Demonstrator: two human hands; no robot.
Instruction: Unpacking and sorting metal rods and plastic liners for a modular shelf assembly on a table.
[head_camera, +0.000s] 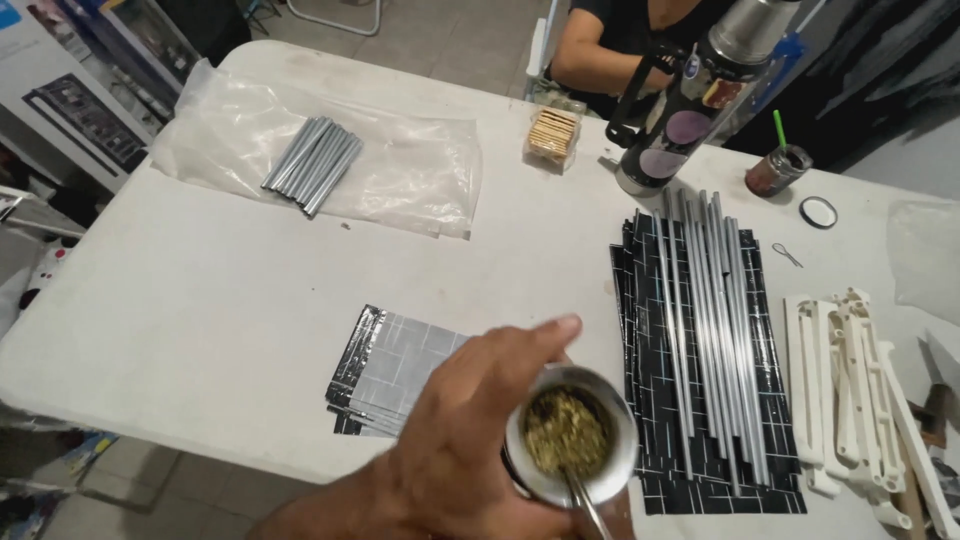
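1. Left hand (455, 450) is wrapped around a metal cup (572, 440) of green herb, at the table's (200, 330) near edge.
2. The cup stands upright; its straw (590, 505) slants toward the person.
3. The right hand is out of view.

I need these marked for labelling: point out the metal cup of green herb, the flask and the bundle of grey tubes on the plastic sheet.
metal cup (612, 478), head view, on its right rim.
flask (690, 110), head view, mid-body.
grey tubes (312, 165), head view, middle of the bundle.
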